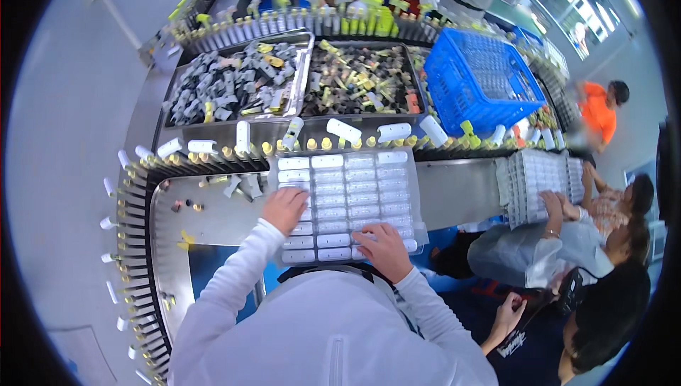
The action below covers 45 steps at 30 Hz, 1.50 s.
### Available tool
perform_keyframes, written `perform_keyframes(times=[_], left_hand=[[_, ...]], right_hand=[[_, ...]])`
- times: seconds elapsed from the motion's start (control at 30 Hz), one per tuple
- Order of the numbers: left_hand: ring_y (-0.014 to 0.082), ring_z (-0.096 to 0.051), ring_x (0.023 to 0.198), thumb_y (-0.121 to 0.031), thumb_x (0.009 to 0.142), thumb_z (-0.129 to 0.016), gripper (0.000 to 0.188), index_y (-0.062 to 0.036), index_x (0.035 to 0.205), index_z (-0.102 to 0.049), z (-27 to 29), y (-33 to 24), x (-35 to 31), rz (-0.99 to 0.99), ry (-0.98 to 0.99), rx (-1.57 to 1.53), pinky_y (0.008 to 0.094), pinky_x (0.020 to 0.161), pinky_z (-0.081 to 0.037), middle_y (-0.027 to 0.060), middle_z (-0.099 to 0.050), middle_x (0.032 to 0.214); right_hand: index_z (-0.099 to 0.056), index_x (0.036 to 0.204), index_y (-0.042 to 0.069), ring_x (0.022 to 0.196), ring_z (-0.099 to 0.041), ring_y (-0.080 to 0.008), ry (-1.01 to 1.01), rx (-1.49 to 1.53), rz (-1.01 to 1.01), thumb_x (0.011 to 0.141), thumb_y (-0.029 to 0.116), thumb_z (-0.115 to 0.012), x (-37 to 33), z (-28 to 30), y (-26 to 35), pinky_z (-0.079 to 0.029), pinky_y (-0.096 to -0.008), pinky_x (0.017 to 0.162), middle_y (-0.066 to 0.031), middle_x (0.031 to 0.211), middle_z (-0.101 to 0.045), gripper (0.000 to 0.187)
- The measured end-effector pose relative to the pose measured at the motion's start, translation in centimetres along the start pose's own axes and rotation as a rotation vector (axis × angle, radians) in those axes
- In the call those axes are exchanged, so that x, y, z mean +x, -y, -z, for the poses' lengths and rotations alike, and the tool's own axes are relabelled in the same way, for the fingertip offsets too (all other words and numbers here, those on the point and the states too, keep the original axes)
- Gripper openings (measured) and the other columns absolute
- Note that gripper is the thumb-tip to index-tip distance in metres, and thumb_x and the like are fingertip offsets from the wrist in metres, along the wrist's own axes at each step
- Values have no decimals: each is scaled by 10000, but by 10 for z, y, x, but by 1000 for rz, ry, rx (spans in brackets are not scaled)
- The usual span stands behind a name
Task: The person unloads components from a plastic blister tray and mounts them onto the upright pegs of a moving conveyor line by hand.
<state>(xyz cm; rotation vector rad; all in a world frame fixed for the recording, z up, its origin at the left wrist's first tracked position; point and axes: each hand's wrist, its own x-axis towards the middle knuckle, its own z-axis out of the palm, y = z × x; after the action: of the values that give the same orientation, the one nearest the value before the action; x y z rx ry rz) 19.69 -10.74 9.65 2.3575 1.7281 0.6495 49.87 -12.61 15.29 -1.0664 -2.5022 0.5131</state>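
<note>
A clear plastic tray (pixel 346 219) stands in front of me, its several columns of slots filled with oblong pieces. Some pieces are plain white covers (pixel 328 161), mainly in the left column, the top row and the near rows; others look clear or silvery. My left hand (pixel 285 210) lies over the left column, fingers stretched onto the pieces. Over the near right part of the tray, my right hand (pixel 383 250) has its fingers apart, tips touching the pieces by the third column. No piece shows lifted in either hand.
A curved conveyor (pixel 248 158) carrying white covers and yellow-tipped holders runs behind the tray and round the left. Beyond it sit two metal trays of grey (pixel 234 81) and mixed parts (pixel 362 77), and a blue crate (pixel 461 95). Stacked trays (pixel 543 184) and people stand at right.
</note>
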Motion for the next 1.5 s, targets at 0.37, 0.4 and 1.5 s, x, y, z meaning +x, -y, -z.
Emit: perform_keyframes(times=[0.37, 0.4, 1.5], left_hand=[[306, -605, 1078, -270, 868, -653, 339, -78, 1137, -577, 16, 17, 5, -138, 28, 90, 438, 881, -490, 127, -583, 1192], [344, -616, 1044, -250, 901, -622, 316, -61, 1146, -558, 41, 7, 15, 176, 102, -108, 458, 869, -494, 165, -588, 1190], [317, -564, 1027, -92, 822, -661, 234, -53, 1051, -633, 24, 16, 4, -66, -343, -59, 426, 908, -444, 126, -603, 1093]], right_hand=[[-655, 1067, 98, 961, -564, -276, -6, -18, -27, 801, 160, -715, 9, -2, 2, -468, -398, 808, -63, 1017, -589, 280], [-651, 1070, 98, 950, -565, -282, -97, 27, -71, 793, 157, -725, 6, 1, 6, -472, -398, 806, -66, 1015, -589, 293], [-497, 1329, -13, 928, -660, -338, -170, -260, -332, 872, 392, -668, 238, -49, -18, -539, -468, 779, -145, 1042, -662, 634]])
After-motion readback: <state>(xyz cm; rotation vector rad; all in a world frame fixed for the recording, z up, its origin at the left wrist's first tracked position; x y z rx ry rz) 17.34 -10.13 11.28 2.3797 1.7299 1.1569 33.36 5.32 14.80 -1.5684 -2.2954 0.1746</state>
